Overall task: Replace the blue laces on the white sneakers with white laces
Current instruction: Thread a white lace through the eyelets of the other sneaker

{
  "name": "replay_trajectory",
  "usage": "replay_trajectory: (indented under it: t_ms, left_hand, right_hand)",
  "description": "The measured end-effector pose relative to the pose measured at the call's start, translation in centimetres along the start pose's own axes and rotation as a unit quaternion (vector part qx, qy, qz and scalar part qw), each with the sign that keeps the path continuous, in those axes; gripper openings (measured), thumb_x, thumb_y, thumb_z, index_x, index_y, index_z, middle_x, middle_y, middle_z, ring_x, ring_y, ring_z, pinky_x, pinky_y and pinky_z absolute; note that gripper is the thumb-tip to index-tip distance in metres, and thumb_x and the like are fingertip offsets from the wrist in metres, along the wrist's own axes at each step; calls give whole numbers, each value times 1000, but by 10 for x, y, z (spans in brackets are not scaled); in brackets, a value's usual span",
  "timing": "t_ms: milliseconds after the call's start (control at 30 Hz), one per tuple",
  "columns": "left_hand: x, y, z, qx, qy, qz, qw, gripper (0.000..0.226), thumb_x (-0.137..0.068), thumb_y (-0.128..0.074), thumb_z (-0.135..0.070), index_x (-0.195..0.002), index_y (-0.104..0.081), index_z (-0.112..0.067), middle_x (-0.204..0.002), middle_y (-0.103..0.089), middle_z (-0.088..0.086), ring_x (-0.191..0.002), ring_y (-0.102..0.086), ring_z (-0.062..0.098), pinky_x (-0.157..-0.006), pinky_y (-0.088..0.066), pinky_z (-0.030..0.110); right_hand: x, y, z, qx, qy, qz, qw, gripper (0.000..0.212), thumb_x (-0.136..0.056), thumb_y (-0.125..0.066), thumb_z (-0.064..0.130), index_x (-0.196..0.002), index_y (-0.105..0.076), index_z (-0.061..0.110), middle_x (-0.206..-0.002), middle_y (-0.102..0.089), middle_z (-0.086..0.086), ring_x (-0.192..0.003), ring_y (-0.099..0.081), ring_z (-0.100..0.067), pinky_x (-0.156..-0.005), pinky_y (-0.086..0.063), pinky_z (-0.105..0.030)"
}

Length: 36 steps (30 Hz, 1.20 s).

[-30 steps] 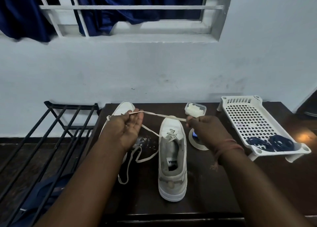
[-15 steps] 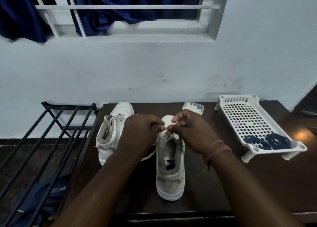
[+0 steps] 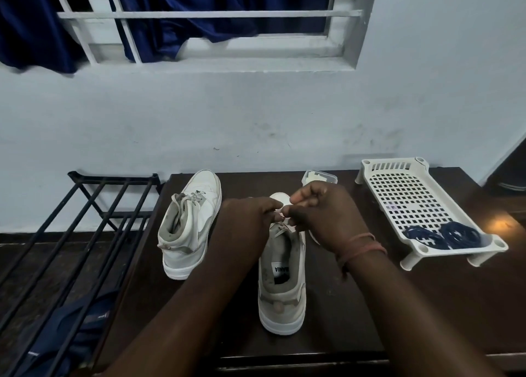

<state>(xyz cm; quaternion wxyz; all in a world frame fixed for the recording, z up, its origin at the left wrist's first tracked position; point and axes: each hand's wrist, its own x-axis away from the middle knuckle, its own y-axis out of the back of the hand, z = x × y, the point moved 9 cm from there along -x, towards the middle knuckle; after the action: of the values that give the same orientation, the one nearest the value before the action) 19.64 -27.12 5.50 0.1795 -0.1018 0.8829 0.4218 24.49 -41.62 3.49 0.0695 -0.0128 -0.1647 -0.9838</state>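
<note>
Blue laces [image 3: 441,235] lie coiled in the white tray [image 3: 410,194] at right. The left sneaker [image 3: 190,222] looks laced. At centre frame, left hand [image 3: 247,222] and right hand [image 3: 321,214] pinch white lace over the right sneaker [image 3: 281,291], lacing unfinished.

Dim bluish indoor light, warm glare at right, wide-angle edge bending.

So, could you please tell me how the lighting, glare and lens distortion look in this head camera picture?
Head view: dim and bluish overall; a warm orange glare spot sits on the dark table right of the white tray; the wide-angle lens tilts the window bars and rack; the left hand and right hand shade the near sneaker, hiding the lace there; the blue laces look slightly soft.
</note>
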Motion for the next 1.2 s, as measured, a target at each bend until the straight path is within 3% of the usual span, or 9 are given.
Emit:
replay_trajectory:
  t_ms: [167,333,467,533,633,900,1000,1100,1200]
  left_hand:
    - [6,-15,12,-82,61,16,995,17,-88,-60,-33,-92,-77,-33,-90,-76,-16,-90,-68,7,-83,-35,30]
    - [14,-38,25,-129,91,87,984,21,-93,-51,-37,-92,-70,-28,-95,-72,-10,-98,-65,14,-88,-40,39]
    - [16,-45,19,-172,74,113,976,28,-89,-47,-44,-93,-72,-32,-96,-70,-7,-96,-64,17,-84,-41,37]
    - [16,-47,20,-182,71,122,973,29,-87,-48,-45,-95,-74,-34,-96,-70,-6,-95,-62,17,-84,-39,36]
    - [15,-52,21,-162,70,133,975,37,-80,-43,-49,-87,-76,-35,-89,-70,-5,-90,-63,21,-86,-46,40]
    - [15,-57,20,-178,59,130,974,41,-80,-38,-49,-81,-75,-32,-81,-68,-4,-83,-58,21,-86,-44,43]
    - [16,-54,16,-208,56,122,969,41,-82,-38,-49,-81,-74,-28,-81,-67,-3,-84,-56,22,-81,-41,40]
    - [17,-57,21,-195,66,126,970,42,-83,-38,-49,-83,-73,-28,-83,-67,-4,-84,-57,21,-80,-39,38]
    - [17,-63,31,-145,86,133,977,42,-83,-37,-51,-87,-75,-32,-88,-70,-6,-86,-61,20,-87,-45,43]
  right_hand:
    - [10,-6,-29,178,-105,78,975,49,-71,-82,44,-76,-68,-2,-63,-67,-11,-53,-60,-19,-63,-55,-34]
    - [2,-5,-65,154,-202,110,961,18,-73,-69,24,-79,-69,8,-84,-72,-16,-81,-72,-33,-75,-61,-47]
    - [-3,-4,-100,120,-269,157,943,30,-75,-65,23,-100,-69,7,-111,-70,-18,-101,-69,-34,-86,-58,-47]
    - [-4,-7,-105,105,-275,159,942,16,-82,-63,17,-96,-67,9,-115,-68,-20,-105,-67,-35,-89,-57,-49]
    - [-4,-7,-107,86,-282,149,944,8,-86,-63,14,-92,-66,11,-111,-69,-19,-102,-68,-35,-86,-58,-49]
    - [-2,-13,-101,63,-279,159,945,28,-74,-65,20,-98,-68,6,-109,-70,-21,-97,-70,-36,-83,-59,-51]
    - [3,-14,-86,19,-274,144,951,11,-90,-60,14,-94,-63,5,-90,-68,-18,-74,-69,-29,-71,-61,-46]
    - [12,-18,-86,-80,-315,141,935,18,-102,-44,14,-99,-59,4,-81,-65,-15,-64,-64,-25,-51,-57,-34]
    - [18,-27,-90,-101,-333,178,920,19,-100,-43,3,-98,-61,2,-79,-66,-12,-68,-65,-22,-57,-59,-31]
